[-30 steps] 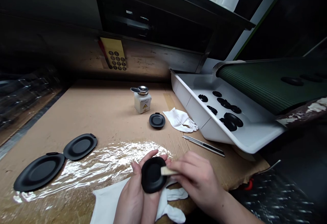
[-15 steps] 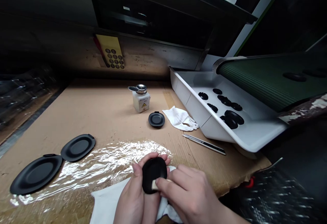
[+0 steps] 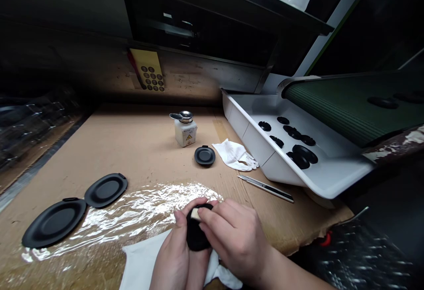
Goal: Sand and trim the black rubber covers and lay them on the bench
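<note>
My left hand grips a small black oval part from the left, thumb on its edge, low in the middle of the view. My right hand lies over the part's right side and pinches a small beige block against the part's top edge. Most of the part is hidden behind my right fingers. A white cloth lies under both hands on the cardboard-covered table.
Two larger black oval lids lie at the left on crinkled clear film. A small white bottle, a small black lid, a white glove and a utility knife lie mid-table. A white tray with several black parts stands at the right.
My right hand has moved the beige block from the part's right side, down to its lower edge, then up to its top edge. It now covers more of the part.
</note>
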`<state>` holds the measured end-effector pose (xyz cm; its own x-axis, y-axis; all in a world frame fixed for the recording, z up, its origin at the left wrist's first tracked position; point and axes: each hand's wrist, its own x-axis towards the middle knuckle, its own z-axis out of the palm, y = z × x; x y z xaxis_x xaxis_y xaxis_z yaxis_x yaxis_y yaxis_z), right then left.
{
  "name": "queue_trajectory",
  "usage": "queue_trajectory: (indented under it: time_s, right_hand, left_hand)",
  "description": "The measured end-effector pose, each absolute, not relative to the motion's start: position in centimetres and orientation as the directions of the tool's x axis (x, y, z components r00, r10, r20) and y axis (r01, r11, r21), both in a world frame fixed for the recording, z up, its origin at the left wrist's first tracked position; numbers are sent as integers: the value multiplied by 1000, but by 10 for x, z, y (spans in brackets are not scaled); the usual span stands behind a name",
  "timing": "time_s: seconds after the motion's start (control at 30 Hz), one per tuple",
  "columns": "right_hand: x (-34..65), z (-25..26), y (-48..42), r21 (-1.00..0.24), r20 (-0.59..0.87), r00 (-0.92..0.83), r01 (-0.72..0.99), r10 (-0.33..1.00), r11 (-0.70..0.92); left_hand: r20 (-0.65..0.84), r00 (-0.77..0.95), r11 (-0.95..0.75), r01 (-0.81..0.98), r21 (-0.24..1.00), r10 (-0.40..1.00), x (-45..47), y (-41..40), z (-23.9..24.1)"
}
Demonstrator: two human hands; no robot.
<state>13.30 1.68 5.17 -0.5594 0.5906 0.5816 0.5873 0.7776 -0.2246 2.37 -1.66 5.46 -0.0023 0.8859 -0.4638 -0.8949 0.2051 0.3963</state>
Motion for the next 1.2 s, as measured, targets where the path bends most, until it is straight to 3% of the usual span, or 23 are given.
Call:
queue_trajectory:
  time_s: [0.13, 0.33, 0.4, 0.53, 0.6, 0.7, 0.83, 1.03, 1.2]
  right_hand:
    - [110, 53, 19, -201, 618, -514, 629, 596, 751]
    - [127, 73, 37, -502, 626, -317, 535, 713, 679]
    - [150, 69, 43, -436, 631, -284, 640, 721, 633]
    - [184, 47, 42, -112, 559, -456, 786, 692, 608]
    - [192, 42, 35, -101, 492, -542, 742, 681, 663]
    - [201, 43, 30, -193, 426, -587, 685, 688, 703]
    - [217, 45, 50, -159, 425, -431, 830, 796, 534]
    - [218, 37, 72, -126, 359, -366, 892, 859, 433]
    - [218, 35, 74, -169, 337, -345, 893, 876, 417]
  left_hand:
    - [-517, -28, 201, -903, 381, 856, 25, -18, 57]
    - [-491, 28, 222, -913, 343, 871, 23, -19, 56]
    - [-505, 42, 251, -901, 354, 862, 21, -19, 59]
    - [-516, 17, 261, -877, 404, 856, 18, -18, 65]
    - [-516, -7, 253, -865, 432, 856, 19, -18, 66]
    - [-520, -17, 256, -856, 448, 854, 19, -18, 66]
    - [-509, 16, 260, -872, 414, 861, 20, -19, 59]
    - [-246, -128, 93, -685, 722, 961, 22, -27, 42]
    - [-193, -172, 86, -492, 867, 966, 24, -33, 44]
